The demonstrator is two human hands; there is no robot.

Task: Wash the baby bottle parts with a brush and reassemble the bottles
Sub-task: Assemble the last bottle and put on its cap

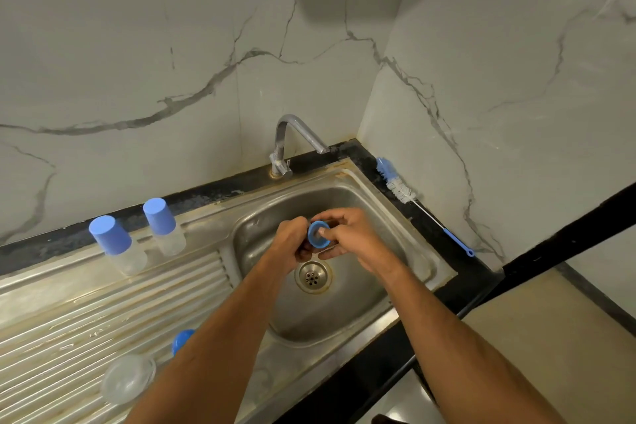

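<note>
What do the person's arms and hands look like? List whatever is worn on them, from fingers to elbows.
Nothing is worn. The left hand and the right hand are bare: no gloves, and no rings that can be made out. Both wrists are bare too, with no watch, strap or bracelet. The forearms are uncovered as far as the bottom edge of the view, and no sleeve shows anywhere along them.

**Layout at the sink**

Basin (344,303) sits in the counter (371,385) corner; drainboard (86,320) to its left. Tap (292,144) behind the basin, spout over it. Drain (312,276) in the basin floor. Both hands over the basin, above the drain: left hand (292,244), right hand (347,237), ring (318,234) between them. Two capped bottles (118,244) (165,225) upright at the drainboard's back edge. Near its front, a dome (129,379) and a cap (182,339) beside the left forearm. Brush (413,198) lies on the ledge right of the basin, against the wall.
</note>
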